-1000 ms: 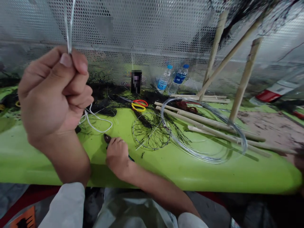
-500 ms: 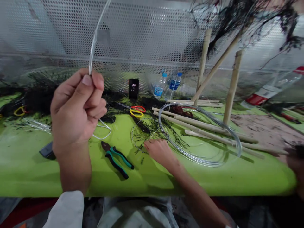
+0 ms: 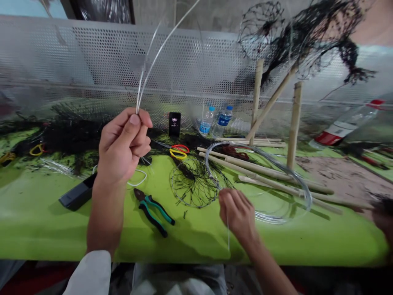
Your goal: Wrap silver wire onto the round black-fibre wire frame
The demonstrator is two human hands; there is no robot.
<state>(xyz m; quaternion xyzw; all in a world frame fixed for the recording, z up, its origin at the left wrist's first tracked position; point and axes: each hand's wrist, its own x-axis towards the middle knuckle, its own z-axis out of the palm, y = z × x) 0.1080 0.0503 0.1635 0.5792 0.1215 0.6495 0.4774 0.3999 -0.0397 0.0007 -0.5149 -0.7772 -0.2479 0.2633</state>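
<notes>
Raised at the left, my left hand [image 3: 124,145] pinches thin silvery wire [image 3: 156,57] between thumb and fingers; two strands rise from the grip and one arcs beyond the top of the view. Low over the table, my right hand [image 3: 238,213] is closed on wire, and a short straight end hangs below it. Just left of that hand lies a wire hoop with black stringy strands [image 3: 193,186] spread across it. A loose coil of silvery wire [image 3: 270,219] lies partly behind my right hand. Pliers [image 3: 155,213] with black and green handles rest between my hands, jaws slightly apart.
Scissors [image 3: 178,151] with red and yellow handles lie behind the pliers. A phone [image 3: 175,124] and two water bottles [image 3: 206,121] stand at the back. Bamboo sticks [image 3: 260,174] lie at right, near upright poles [image 3: 294,125]. A dark box [image 3: 78,192] sits by my left forearm.
The camera view has shifted. My right hand has moved right, off the black-strand hoop, and closed with a wire end showing below it. My left hand still pinches the wire, now with two separate strands visible.
</notes>
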